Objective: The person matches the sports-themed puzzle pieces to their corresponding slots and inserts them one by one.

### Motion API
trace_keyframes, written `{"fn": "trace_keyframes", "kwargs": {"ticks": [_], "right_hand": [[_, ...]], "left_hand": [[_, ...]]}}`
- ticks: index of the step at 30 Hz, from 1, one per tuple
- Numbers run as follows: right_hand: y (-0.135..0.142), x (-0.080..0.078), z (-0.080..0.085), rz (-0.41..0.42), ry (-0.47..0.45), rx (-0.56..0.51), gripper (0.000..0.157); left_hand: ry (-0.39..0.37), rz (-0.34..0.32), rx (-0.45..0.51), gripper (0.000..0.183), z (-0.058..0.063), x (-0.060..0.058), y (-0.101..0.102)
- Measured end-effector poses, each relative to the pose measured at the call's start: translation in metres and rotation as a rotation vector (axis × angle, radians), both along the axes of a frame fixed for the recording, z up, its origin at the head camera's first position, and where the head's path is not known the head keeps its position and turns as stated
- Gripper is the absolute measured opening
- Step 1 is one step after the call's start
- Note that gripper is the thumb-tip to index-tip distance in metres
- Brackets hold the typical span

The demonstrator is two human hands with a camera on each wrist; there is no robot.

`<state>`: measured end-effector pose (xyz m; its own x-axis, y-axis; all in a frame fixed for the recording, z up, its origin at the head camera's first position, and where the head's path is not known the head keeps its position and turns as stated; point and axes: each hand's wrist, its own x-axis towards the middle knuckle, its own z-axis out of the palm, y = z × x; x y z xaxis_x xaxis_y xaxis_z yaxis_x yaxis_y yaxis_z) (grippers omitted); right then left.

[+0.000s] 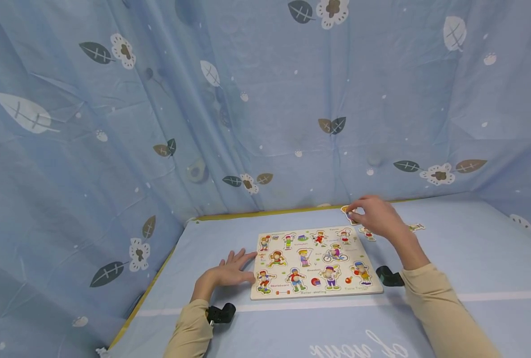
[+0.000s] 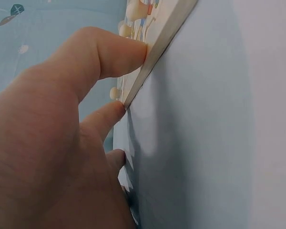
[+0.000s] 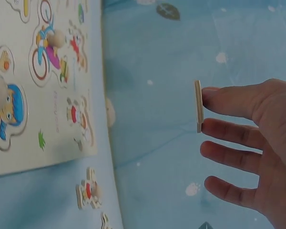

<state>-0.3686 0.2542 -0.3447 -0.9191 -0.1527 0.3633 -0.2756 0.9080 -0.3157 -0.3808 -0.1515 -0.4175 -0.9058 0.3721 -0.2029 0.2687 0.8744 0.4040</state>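
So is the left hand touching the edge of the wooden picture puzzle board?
Touching. In the left wrist view, the left hand presses its fingers against the side edge of the wooden picture puzzle board.

Flat pale wooden puzzle board (image 1: 314,293) with printed cartoon sports figures is showing a smooth, slightly satin face and a bare light-wood edge (image 2: 157,47), with small rounded pale wooden pegs (image 3: 57,38) sticking up from its pieces. Thin flat wooden puzzle piece (image 3: 198,106) is showing a raw matt edge. Light blue matt woven cloth (image 1: 471,258) is covering the table, wrinkling softly on the backdrop too; beige sleeves (image 1: 444,303) are looking like soft matt knit.
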Motion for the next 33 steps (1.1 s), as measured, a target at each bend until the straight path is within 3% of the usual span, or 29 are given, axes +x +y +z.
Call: {"fn": "trace_keyframes", "kwargs": {"ticks": [7, 15, 30, 33], "right_hand": [[-0.025, -0.002, -0.006, 0.097, 0.052, 0.089, 0.014], [-0.063, 0.001, -0.017, 0.205, 0.010, 0.192, 0.013], [-0.091, -0.001, -0.032, 0.220, 0.104, 0.226, 0.014], [-0.094, -0.002, -0.036, 0.210, 0.085, 0.256, 0.013]], "left_hand": [[0.000, 0.002, 0.001, 0.088, -0.002, -0.001, -0.001], [-0.007, 0.009, 0.008, 0.088, -0.002, -0.001, 0.000], [-0.013, 0.018, 0.002, 0.089, -0.001, -0.002, -0.001], [-0.013, 0.014, 0.005, 0.089, -0.001, -0.002, 0.000]]}}
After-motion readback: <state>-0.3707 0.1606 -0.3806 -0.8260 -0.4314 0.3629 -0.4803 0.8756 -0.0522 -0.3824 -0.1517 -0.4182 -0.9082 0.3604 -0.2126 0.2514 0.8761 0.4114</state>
